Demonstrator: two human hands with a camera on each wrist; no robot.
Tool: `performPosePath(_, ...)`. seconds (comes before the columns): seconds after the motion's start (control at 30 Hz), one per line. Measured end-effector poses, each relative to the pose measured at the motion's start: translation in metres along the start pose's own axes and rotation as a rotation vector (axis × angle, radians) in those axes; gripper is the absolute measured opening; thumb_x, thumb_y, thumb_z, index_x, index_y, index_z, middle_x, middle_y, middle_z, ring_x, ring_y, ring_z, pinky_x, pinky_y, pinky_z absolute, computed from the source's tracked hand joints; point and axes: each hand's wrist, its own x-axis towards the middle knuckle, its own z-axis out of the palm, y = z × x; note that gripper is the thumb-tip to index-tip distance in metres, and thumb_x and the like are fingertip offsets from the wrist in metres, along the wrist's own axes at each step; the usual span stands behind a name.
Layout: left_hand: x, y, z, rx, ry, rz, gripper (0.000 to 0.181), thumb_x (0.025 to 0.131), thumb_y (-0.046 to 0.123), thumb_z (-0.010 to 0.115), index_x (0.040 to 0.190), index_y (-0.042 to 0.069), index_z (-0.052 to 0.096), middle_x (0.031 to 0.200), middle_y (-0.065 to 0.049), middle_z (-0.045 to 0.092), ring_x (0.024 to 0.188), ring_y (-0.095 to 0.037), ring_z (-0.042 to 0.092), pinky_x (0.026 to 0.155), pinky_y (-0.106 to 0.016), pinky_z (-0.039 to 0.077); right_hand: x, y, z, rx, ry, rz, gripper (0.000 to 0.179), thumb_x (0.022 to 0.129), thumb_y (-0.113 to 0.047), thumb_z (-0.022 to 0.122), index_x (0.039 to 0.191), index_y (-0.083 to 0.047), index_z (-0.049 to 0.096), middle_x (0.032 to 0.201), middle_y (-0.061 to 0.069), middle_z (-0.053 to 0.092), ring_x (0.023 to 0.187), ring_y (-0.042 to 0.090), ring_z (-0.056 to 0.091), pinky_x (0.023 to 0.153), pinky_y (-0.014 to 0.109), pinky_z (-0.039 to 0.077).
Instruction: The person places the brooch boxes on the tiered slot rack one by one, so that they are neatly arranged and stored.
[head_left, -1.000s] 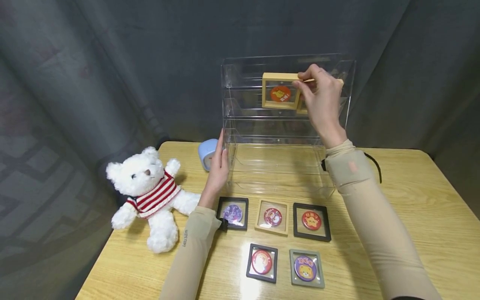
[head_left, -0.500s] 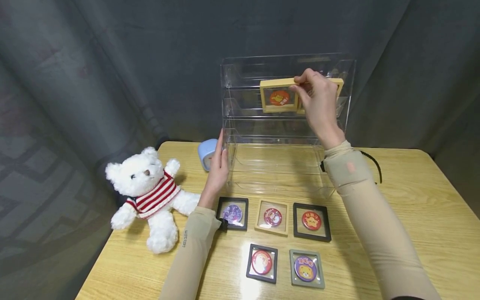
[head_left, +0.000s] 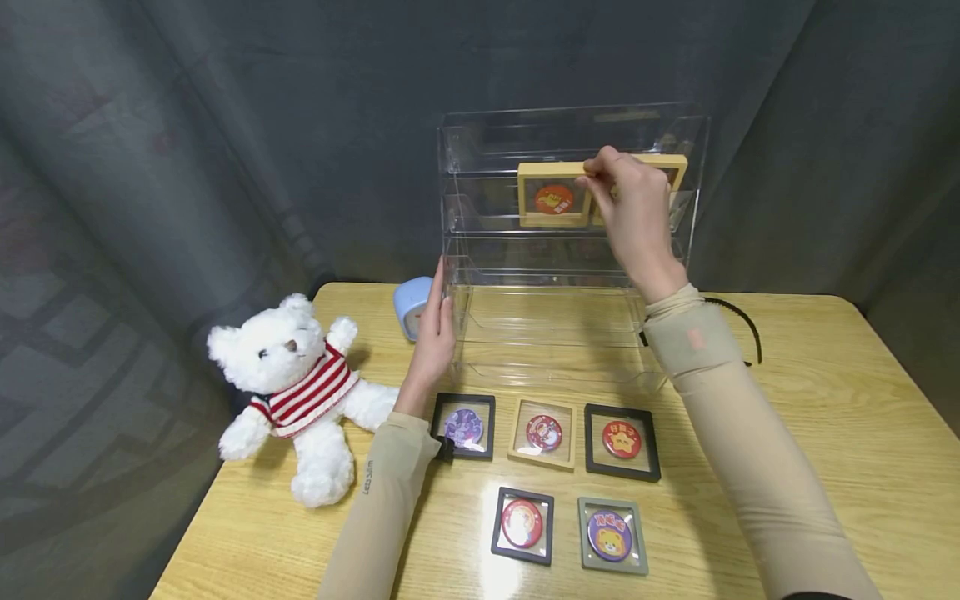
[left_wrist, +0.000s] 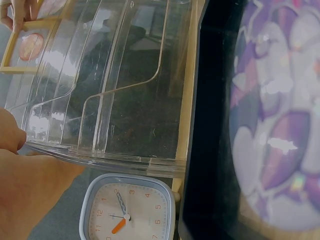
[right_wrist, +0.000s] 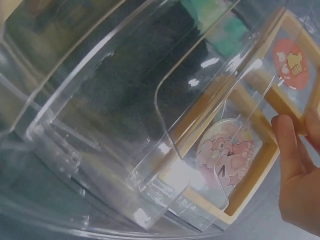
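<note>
A clear acrylic tiered rack [head_left: 555,254] stands upright on the table. My right hand [head_left: 641,221] pinches the top right corner of a light wood display frame [head_left: 553,200] with an orange thumbs-up badge, at an upper tier. Just right of it, partly hidden by that hand, a second wood frame [head_left: 667,160] sits in the rack; the right wrist view shows its pink cartoon badge [right_wrist: 227,155]. With fingers extended, my left hand [head_left: 433,346] rests against the rack's left side. Whether the pinched frame touches the tier is unclear.
Several badge frames lie before the rack: a black one [head_left: 463,427], a wood one [head_left: 543,433], another black one [head_left: 622,442], a dark one [head_left: 522,525] and a grey-green one [head_left: 612,536]. A blue clock [head_left: 412,305] and white teddy bear [head_left: 307,383] are at left.
My right hand has lowered the pinched wood frame and shifted it slightly left against the rack. My left hand stays at the rack's side.
</note>
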Motion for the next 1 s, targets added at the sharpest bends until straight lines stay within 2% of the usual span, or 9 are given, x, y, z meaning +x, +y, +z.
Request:
performPosePath(0.17,0.000,0.001,-0.001,0.004,-0.002,0.001,0.058,0.117,0.004,0.028,0.172,0.005,0.011,0.178,-0.013,0.012,0.162,-0.028,0.016,0.131,-0.037,0.017,-0.001,-0.001,0.000,-0.037,-0.004,-0.006,0.025,0.104,-0.019,0.070,0.110,0.004,0.076,0.104,0.020,0.078,0.088,0.035,0.074,0.078,0.050,0.059)
performPosePath(0.4,0.000,0.001,-0.003,0.007,0.000,0.009,0.058,0.117,0.005,0.028,0.173,0.006,0.011,0.178,-0.013,0.013,0.161,-0.030,0.019,0.131,-0.039,0.019,0.000,-0.002,-0.001,-0.036,0.001,-0.008,0.026,0.104,-0.019,0.070,0.114,0.004,0.077,0.107,0.020,0.076,0.090,0.034,0.074,0.078,0.049,0.060)
performPosePath(0.67,-0.002,0.001,0.000,0.003,0.003,0.008,0.058,0.117,0.004,0.029,0.172,0.005,0.012,0.177,-0.015,0.014,0.161,-0.031,0.019,0.131,-0.038,0.017,-0.003,-0.002,-0.005,-0.031,0.019,0.009,0.023,0.103,-0.015,0.071,0.116,0.004,0.077,0.114,0.020,0.073,0.099,0.035,0.076,0.086,0.047,0.063)
performPosePath(1.0,0.001,0.001,0.003,-0.007,0.000,0.009,0.057,0.117,0.004,0.028,0.172,0.005,0.013,0.178,-0.014,0.013,0.162,-0.029,0.016,0.131,-0.036,0.015,-0.004,-0.001,-0.012,-0.039,0.020,0.019,0.025,0.105,-0.016,0.069,0.121,0.003,0.075,0.115,0.021,0.073,0.097,0.036,0.076,0.084,0.050,0.063)
